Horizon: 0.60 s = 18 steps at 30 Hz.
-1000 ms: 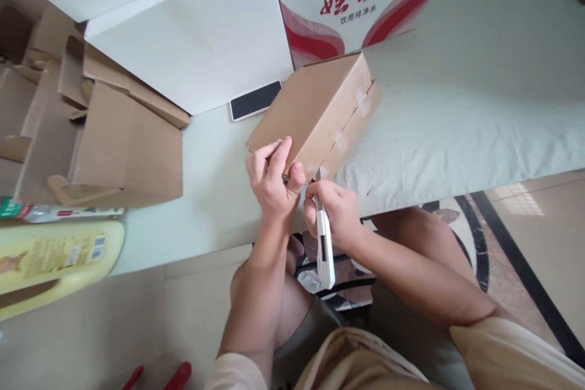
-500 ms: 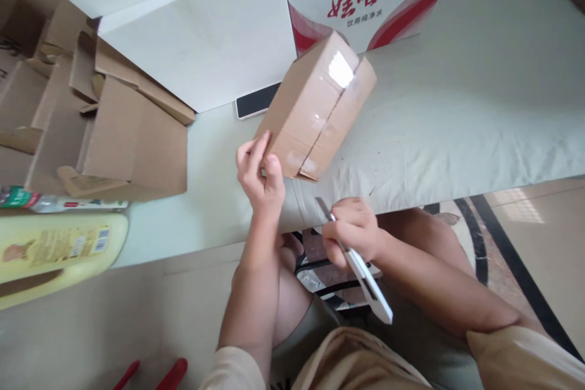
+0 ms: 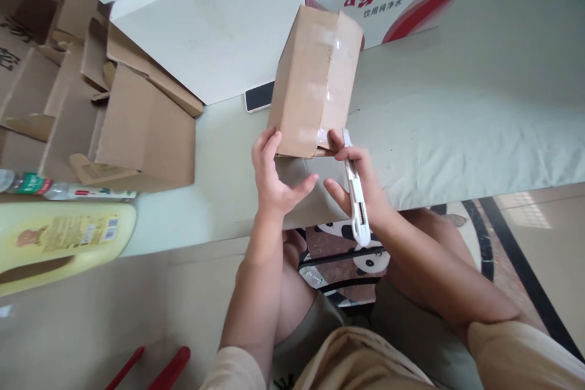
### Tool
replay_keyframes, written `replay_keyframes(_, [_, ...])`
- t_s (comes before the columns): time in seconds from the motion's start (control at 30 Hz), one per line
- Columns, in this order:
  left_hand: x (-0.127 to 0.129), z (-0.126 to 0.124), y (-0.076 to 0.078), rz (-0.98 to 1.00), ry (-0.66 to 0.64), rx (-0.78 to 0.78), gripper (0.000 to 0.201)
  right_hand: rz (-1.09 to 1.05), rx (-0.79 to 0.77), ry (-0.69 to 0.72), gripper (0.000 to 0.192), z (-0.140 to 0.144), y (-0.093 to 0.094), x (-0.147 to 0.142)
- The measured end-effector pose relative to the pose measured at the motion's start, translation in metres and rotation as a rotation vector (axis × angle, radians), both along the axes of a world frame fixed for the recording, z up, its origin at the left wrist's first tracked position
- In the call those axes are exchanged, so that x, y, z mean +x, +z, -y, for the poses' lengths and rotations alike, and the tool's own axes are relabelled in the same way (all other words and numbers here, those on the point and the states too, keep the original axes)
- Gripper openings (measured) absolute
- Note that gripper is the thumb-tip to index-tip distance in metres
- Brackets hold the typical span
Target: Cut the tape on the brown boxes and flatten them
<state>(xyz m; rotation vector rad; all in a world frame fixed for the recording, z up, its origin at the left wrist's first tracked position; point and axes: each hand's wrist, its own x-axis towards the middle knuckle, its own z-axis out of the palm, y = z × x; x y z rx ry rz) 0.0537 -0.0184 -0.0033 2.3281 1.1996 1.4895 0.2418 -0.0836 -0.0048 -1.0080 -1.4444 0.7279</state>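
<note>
A brown cardboard box [image 3: 311, 85] stands tilted in front of me, with clear tape along its seam and its lower end slightly parted. At its lower left edge, the fingertips of my left hand [image 3: 274, 186] touch the cardboard; the thumb is spread away and the hand is open. My right hand [image 3: 365, 186] holds a white box cutter [image 3: 357, 207] between thumb side and fingers. Its index fingertip reaches the box's lower right corner. Whether the blade is out cannot be made out, since the cutter's far end sits by the fingers.
Open cardboard boxes [image 3: 146, 128] crowd the left, beside a plastic bottle [image 3: 34, 184] and a yellow jug [image 3: 64, 241]. Behind stand a white panel [image 3: 210, 36] and a white-red carton [image 3: 388, 0]. A dark flat device [image 3: 259, 97] lies on the pale cloth surface [image 3: 479, 116].
The box has turned more upright and moved slightly left. My right hand has risen to its lower corner with the cutter. My left thumb has come off the box and spread.
</note>
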Motion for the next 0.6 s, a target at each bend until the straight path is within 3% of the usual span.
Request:
replay_keyframes(0.13, [0.007,0.002,0.002,0.048,0.101,-0.003,0.068,0.075,0.053,0.002,0.028,0.0,-0.003,0.001])
replay_keyframes(0.37, [0.009,-0.005,0.001,0.189,0.081,-0.012,0.07,0.294,0.217,-0.055,0.024,0.001,-0.009,0.005])
replay_keyframes(0.6, [0.001,-0.008,0.008,0.247,0.189,-0.057,0.056,0.328,0.192,-0.062,0.019,0.006,-0.005,0.006])
